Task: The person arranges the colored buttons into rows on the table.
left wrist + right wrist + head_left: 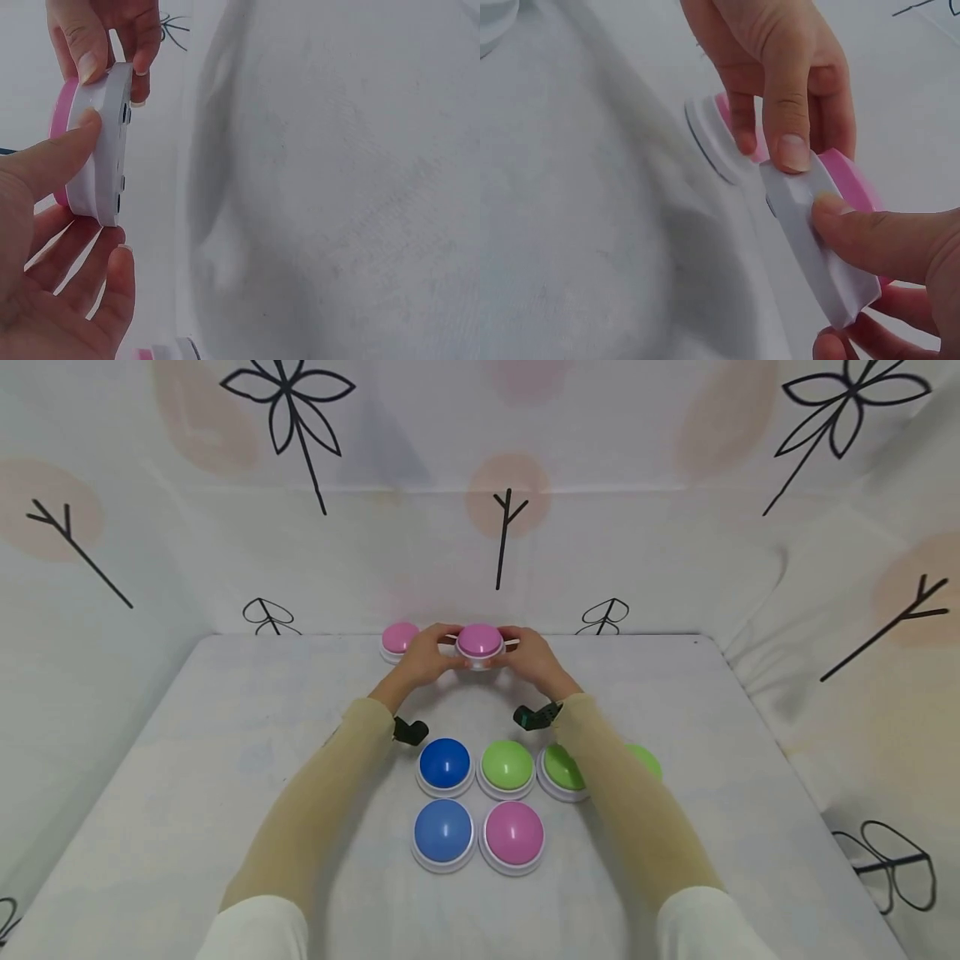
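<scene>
The pink button (480, 641) sits squarely between my left hand (427, 656) and my right hand (534, 656), neither one nearer, raised over the far edge of the table (637, 685). It is round, so I find no long axis; its dome faces up and its flat base faces the tabletop. I grip it from both sides, thumbs on the near side of the white rim, fingers around the far side. A second pink button (400, 637) stands just left of my left hand. My left arm (315, 818) and right arm (630, 802) stretch far and slant inward.
</scene>
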